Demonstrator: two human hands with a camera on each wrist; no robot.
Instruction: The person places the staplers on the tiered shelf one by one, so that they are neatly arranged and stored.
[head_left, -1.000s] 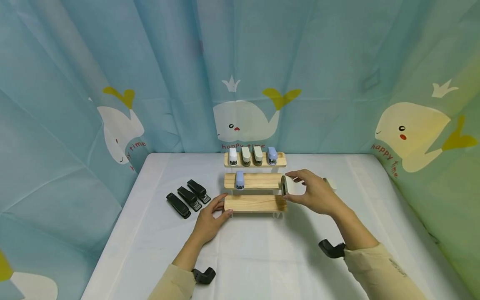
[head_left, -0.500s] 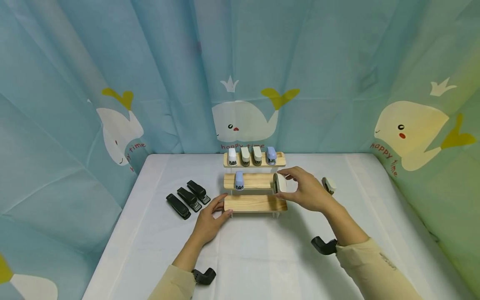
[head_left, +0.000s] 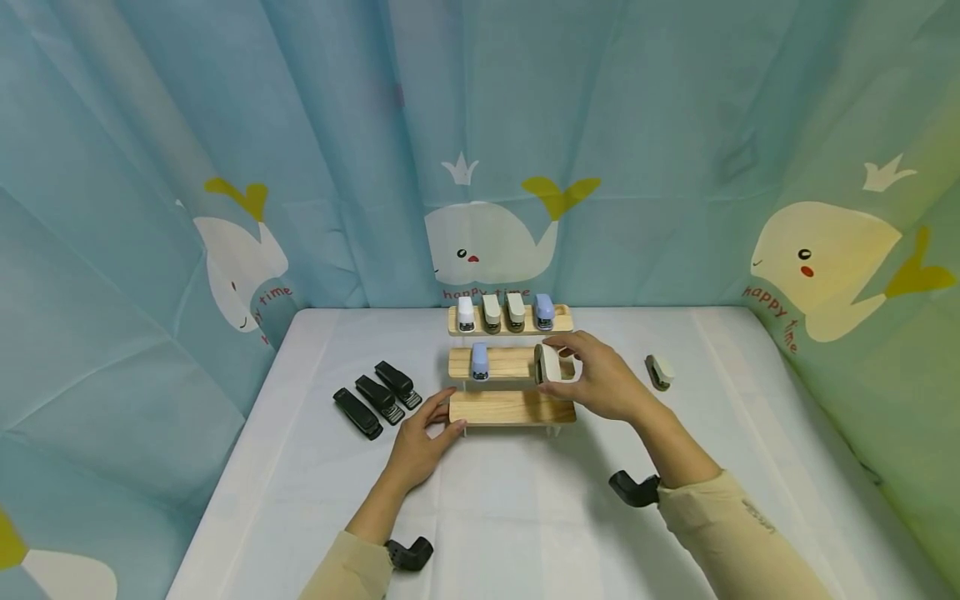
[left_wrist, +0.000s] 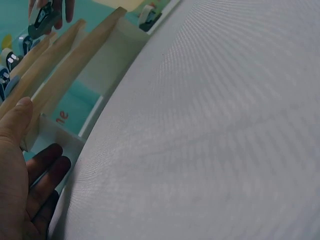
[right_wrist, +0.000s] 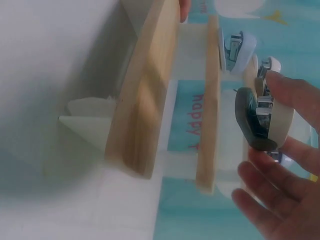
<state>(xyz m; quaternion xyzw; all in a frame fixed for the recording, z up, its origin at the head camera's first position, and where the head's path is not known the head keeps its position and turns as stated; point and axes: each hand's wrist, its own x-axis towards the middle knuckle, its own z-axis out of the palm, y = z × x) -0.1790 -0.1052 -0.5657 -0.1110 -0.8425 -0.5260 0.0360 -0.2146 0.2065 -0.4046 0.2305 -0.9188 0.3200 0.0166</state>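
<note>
My right hand [head_left: 603, 379] pinches a cream and dark grey stapler [head_left: 548, 364] between thumb and fingers, tilted on its side, over the right part of the middle shelf [head_left: 513, 362]. In the right wrist view the stapler [right_wrist: 257, 120] shows its dark base and metal front. My left hand [head_left: 417, 442] holds the left end of a three-tier wooden rack [head_left: 512, 407], thumb at the bottom shelf's front corner. A light-blue stapler [head_left: 480, 362] stands at the left of the middle shelf. On the top shelf are a white stapler [head_left: 466, 313], two cream ones and a blue stapler [head_left: 544, 312].
Three black staplers [head_left: 378, 402] lie side by side on the white-covered table [head_left: 510, 508], left of the rack. Another cream stapler [head_left: 660, 372] lies to the right. A blue whale-print curtain [head_left: 360, 167] hangs behind and around the table.
My right hand has carried the cream stapler leftward, from the rack's right end to over the middle shelf, uncovering the stapler on the right. My left hand has stayed at the rack.
</note>
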